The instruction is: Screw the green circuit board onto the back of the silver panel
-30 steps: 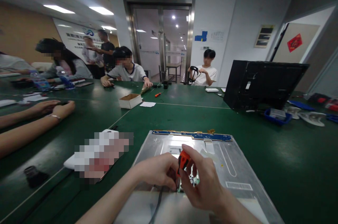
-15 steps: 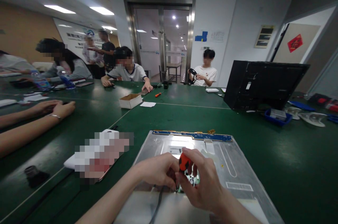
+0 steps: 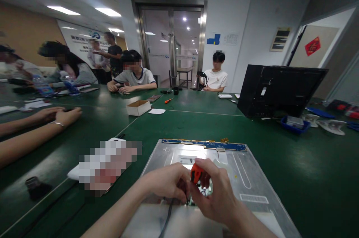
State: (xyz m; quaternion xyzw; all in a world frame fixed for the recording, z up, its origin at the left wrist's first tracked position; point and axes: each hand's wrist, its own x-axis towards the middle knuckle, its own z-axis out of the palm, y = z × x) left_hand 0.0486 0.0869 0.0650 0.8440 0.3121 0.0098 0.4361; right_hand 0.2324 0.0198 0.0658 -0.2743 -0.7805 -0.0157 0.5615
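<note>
Two bare hands work over a flat metal panel (image 3: pixel 246 178), the right hand (image 3: pixel 217 189) closed around a red-and-black screwdriver handle (image 3: pixel 196 173) with thumb and fingers. The handle's top shows above the grip; its lower end is hidden by the hands. Just left of the grip, the left hand (image 3: pixel 172 180) has its fingers curled down close to the panel; whether they pinch anything cannot be told. Under the grip, partly covered by it, is a green circuit board (image 3: pixel 207 191). On the near side, a black cable (image 3: pixel 167 217) runs from below the left hand. Beyond the grip, a blue circuit strip (image 3: pixel 230 145) lies along the panel's far edge. Well beyond the grip, an open box (image 3: pixel 139 108) stands to the left, a black monitor (image 3: pixel 280 90) to the right.
</note>
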